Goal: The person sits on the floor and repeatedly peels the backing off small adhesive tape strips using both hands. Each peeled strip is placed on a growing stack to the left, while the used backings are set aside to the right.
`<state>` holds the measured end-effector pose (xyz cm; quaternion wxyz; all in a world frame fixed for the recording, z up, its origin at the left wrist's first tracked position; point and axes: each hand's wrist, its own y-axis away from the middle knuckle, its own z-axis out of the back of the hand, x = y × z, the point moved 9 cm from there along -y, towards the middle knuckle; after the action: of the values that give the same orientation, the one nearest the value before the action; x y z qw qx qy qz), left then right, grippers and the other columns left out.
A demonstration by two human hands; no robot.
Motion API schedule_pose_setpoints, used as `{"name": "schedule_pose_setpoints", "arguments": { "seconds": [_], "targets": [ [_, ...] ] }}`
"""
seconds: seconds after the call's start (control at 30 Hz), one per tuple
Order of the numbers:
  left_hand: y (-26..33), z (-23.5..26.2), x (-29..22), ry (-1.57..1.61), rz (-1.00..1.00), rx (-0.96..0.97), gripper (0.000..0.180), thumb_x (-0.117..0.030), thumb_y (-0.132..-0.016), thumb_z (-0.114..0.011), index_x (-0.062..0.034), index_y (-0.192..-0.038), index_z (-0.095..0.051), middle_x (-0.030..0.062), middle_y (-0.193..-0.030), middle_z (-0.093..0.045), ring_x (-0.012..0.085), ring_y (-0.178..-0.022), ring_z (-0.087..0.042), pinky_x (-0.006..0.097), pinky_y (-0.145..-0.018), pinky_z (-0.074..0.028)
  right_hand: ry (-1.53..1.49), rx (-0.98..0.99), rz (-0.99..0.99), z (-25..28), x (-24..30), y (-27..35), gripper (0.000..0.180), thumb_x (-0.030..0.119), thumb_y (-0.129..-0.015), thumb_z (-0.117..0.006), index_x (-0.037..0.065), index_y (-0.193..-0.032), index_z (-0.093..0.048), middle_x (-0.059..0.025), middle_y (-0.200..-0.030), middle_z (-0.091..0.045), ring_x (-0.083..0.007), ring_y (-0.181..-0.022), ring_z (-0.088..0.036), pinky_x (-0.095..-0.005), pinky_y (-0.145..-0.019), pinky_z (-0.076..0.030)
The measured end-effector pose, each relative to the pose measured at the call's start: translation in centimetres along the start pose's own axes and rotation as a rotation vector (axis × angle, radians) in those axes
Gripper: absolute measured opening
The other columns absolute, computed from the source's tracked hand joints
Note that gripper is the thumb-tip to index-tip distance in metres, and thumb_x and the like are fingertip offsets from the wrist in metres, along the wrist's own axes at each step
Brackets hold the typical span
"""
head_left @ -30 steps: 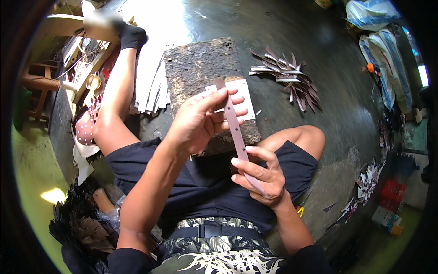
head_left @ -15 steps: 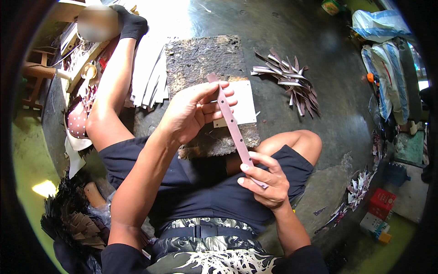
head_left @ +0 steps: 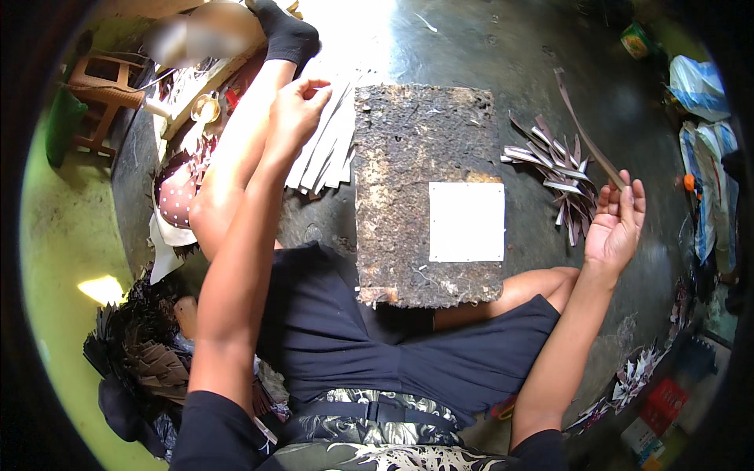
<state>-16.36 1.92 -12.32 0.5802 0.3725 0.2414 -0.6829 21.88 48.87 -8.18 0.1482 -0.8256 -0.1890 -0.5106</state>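
Sat low, with a dark belt (head_left: 330, 409) nearest and dark shorts (head_left: 393, 357) spread beyond it. Had a heap of brown and black pieces (head_left: 153, 365) at the near left, and a red box (head_left: 666, 402) at the near right. Faced, just past the shorts, a rough, roughly rectangular slab (head_left: 393, 228), mottled brown and grey. Saw on the nearer right part of it a white, squarish sheet (head_left: 467, 222), lying flat. Held the right hand (head_left: 614, 231) out past the bent right knee (head_left: 554, 282), palm showing, with thumb and fingers brought together on one end of a long, thin brown strip (head_left: 589, 141). Let that strip slant away up and to the left over the dark floor (head_left: 487, 47), well clear of the slab and just right of a loose pile of brown and white strips (head_left: 561, 169). Held the left hand (head_left: 297, 118) well apart from the right, by the outstretched left leg (head_left: 251, 118), with fingers curled and only a narrow gap to the thumb. Could not tell of anything gripped there. Had a fan of long white strips (head_left: 326, 149) near that hand, left of the slab. Saw farther off a black sock (head_left: 292, 39) on the left foot, a brown plastic frame (head_left: 110, 96) at the left, and blue-and-white sacks (head_left: 709, 169) at the right.
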Motion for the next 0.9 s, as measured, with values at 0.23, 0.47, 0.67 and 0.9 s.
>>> {"name": "schedule_pose_setpoints", "arguments": {
  "seconds": [0.23,0.47,0.67,0.9],
  "targets": [
    [-3.6,-3.8,6.1,-0.589,-0.090,-0.020,0.045,-0.041,-0.099,-0.085,-0.0092,-0.131,-0.078,0.0192,-0.128,-0.080,0.0392,-0.126,-0.075,0.050,-0.107,-0.059,0.635,-0.177,-0.270,6.6,-4.8,0.7,0.061,0.017,-0.107,-0.083,0.015,-0.163,-0.060,-0.0124,-0.145,-0.066,-0.0170,-0.128,-0.065,-0.0307,-0.099,-0.060],
    [-4.0,-3.1,7.7,-0.223,-0.106,-0.055,0.042,-0.029,-0.095,-0.090,-0.0075,-0.129,-0.079,0.0119,-0.105,-0.082,0.0240,-0.097,-0.079,0.039,-0.091,-0.061,0.536,-0.023,-0.133,0.9,-3.1,3.7,0.037,0.005,-0.109,-0.076,0.003,-0.145,-0.071,-0.0036,-0.129,-0.074,-0.0081,-0.107,-0.069,-0.0238,-0.094,-0.058],
    [-5.2,-1.6,10.3,0.098,-0.157,-0.030,0.024,-0.019,-0.108,-0.082,0.0015,-0.120,-0.083,0.0051,-0.103,-0.083,0.0106,-0.094,-0.075,0.025,-0.085,-0.058,0.546,0.235,-0.099,-4.9,-3.4,9.1,0.029,0.002,-0.107,-0.078,-0.001,-0.136,-0.076,-0.0040,-0.127,-0.076,-0.0119,-0.117,-0.071,-0.0257,-0.100,-0.058],
    [-5.4,-1.5,9.0,0.184,-0.193,0.101,0.032,-0.015,-0.110,-0.079,0.0032,-0.137,-0.079,0.0104,-0.126,-0.084,0.0148,-0.116,-0.077,0.028,-0.104,-0.058,0.612,0.285,-0.212,-6.5,-5.4,11.6,0.028,0.004,-0.108,-0.077,-0.002,-0.135,-0.076,-0.0068,-0.127,-0.078,-0.0102,-0.112,-0.072,-0.0258,-0.095,-0.060]
  ]
}}
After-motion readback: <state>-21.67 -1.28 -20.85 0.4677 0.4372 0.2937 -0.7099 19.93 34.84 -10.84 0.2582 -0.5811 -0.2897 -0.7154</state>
